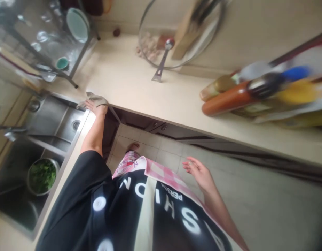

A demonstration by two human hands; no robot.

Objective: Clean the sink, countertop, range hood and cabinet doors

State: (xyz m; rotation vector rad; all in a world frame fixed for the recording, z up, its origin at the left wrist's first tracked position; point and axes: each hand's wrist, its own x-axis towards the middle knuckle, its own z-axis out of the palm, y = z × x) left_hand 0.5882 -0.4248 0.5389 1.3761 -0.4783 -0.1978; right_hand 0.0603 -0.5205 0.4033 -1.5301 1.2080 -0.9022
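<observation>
At the counter corner beside the sink, my left hand (97,107) presses on a grey-beige cloth (99,100), which bunches around the fingers. My right hand (198,170) hangs low over the floor, away from the counter, with loosely bent fingers and nothing in it. Under and around the cloth lies the pale countertop (116,76). The steel double sink (48,115) is just left of my left hand, and a bowl of leafy greens (42,176) stands in its nearer basin.
A dish rack (79,57) with plates and glasses stands at the back left. Against the wall lean a glass lid (164,55) and a knife block (185,31). Several bottles, including an orange-brown sauce bottle (226,100), crowd the right. Dark cabinets (176,132) line the counter's front.
</observation>
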